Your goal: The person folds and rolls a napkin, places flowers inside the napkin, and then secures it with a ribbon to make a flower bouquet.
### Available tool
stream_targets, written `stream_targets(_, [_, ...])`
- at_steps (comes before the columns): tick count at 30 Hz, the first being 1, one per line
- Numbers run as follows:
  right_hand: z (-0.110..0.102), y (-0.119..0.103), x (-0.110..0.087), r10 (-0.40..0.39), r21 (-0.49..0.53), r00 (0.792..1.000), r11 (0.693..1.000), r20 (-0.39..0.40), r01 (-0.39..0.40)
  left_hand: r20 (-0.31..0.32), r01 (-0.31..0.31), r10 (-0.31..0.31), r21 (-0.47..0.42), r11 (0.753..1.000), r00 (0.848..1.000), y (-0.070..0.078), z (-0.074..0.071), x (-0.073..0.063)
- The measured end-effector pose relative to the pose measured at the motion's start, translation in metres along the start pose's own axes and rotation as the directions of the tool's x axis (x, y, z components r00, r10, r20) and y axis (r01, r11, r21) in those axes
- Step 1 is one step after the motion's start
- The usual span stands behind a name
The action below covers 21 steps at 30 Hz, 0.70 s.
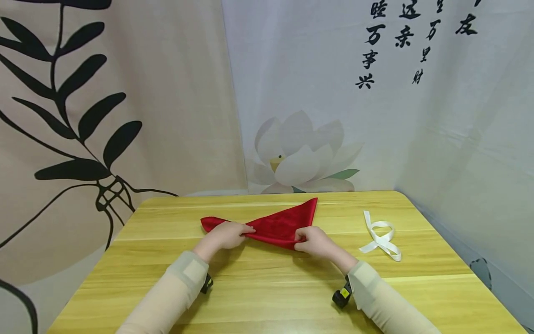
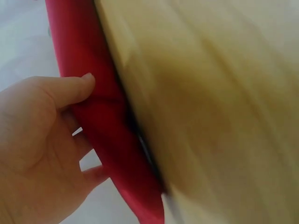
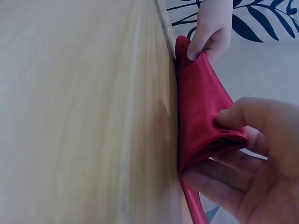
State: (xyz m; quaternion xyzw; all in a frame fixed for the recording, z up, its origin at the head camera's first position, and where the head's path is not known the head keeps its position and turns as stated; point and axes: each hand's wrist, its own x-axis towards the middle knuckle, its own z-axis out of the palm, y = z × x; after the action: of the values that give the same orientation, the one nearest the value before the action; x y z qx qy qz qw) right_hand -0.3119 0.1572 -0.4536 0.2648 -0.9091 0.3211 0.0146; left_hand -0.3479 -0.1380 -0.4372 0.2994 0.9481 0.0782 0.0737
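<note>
A shiny red cloth (image 1: 280,226), folded in layers, lies across the middle of the table with one pointed corner standing up at the back. My left hand (image 1: 225,235) pinches its left part, the thumb on top in the left wrist view, where the cloth (image 2: 100,107) runs past the fingers. Its narrow left end pokes out beyond that hand. At the right, my right hand (image 1: 316,242) grips the near edge. The right wrist view shows the thumb over the rolled layers (image 3: 210,135) and the other fingers beneath them.
A looped white ribbon (image 1: 381,239) lies on the wooden table (image 1: 267,297) to the right of the cloth. Behind the table hangs a curtain (image 1: 187,93) printed with leaves, a lotus and writing. Each wrist wears a small black camera (image 1: 342,297).
</note>
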Motion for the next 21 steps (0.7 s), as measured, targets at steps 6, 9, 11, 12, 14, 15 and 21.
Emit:
stream_targets(6, [-0.001,0.004,-0.001,0.022,0.058,1.000,0.998,0.008,-0.023,0.061,-0.012,0.015,-0.047,0.999,0.998,-0.003,-0.009,0.003])
stream_targets(9, [-0.003,0.005,-0.001,0.021,0.090,1.000,0.996,0.013,-0.022,0.069,-0.025,0.032,-0.091,0.996,0.997,-0.004,-0.014,0.005])
stream_targets(11, [-0.004,0.006,-0.001,0.027,0.113,0.999,0.993,0.018,-0.029,0.070,-0.045,0.054,-0.126,0.991,0.996,-0.005,-0.018,0.007])
stream_targets(12, [-0.005,0.006,-0.001,0.032,0.127,0.999,0.991,0.022,-0.035,0.072,-0.054,0.064,-0.140,0.989,0.995,-0.005,-0.021,0.007])
stream_targets(14, [-0.006,0.007,0.000,0.038,0.151,0.999,0.988,0.025,-0.041,0.075,-0.078,0.091,-0.162,0.984,0.993,-0.007,-0.025,0.009])
stream_targets(15, [-0.007,0.008,0.000,0.043,0.161,0.999,0.986,0.026,-0.047,0.079,-0.086,0.101,-0.171,0.981,0.992,-0.008,-0.028,0.010])
stream_targets(21, [-0.007,0.014,0.002,0.093,0.257,0.994,0.961,0.049,-0.103,0.077,-0.100,0.115,-0.181,0.978,0.990,-0.015,-0.034,0.018])
